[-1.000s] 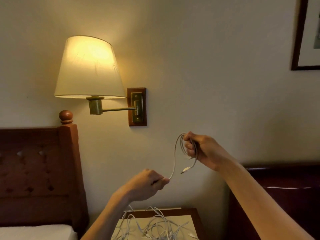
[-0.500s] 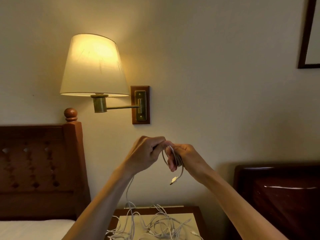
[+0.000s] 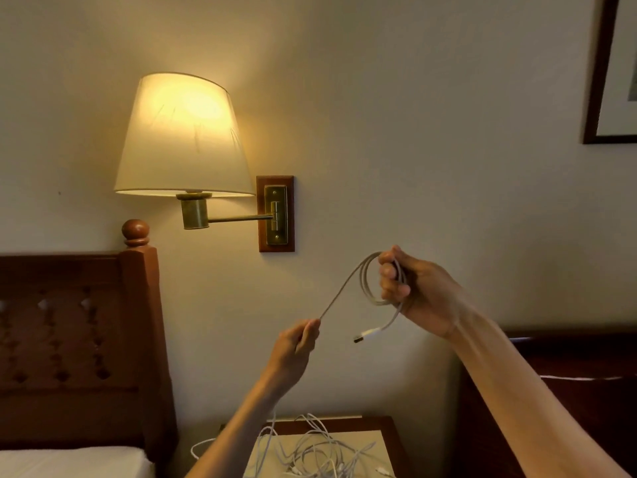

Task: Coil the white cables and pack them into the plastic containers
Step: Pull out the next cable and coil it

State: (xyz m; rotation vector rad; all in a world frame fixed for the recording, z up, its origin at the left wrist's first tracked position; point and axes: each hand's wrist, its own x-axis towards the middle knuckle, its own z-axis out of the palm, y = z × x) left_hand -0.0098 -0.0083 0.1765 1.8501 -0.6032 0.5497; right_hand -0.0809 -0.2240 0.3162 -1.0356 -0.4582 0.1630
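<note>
white cable (image 3: 344,288), one: loops are being gripped in the raised right hand (image 3: 413,294) while its free run is being pinched taut by the left hand (image 3: 296,346), apparently for even coiling, above the tangled cables (image 3: 320,453) on the nightstand (image 3: 386,426).

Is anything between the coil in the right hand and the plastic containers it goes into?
Cannot judge: no plastic container is in view. The right hand grips the coil, the left hand pinches its taut strand, and only a tangle of loose cables lies on the nightstand below.
</note>
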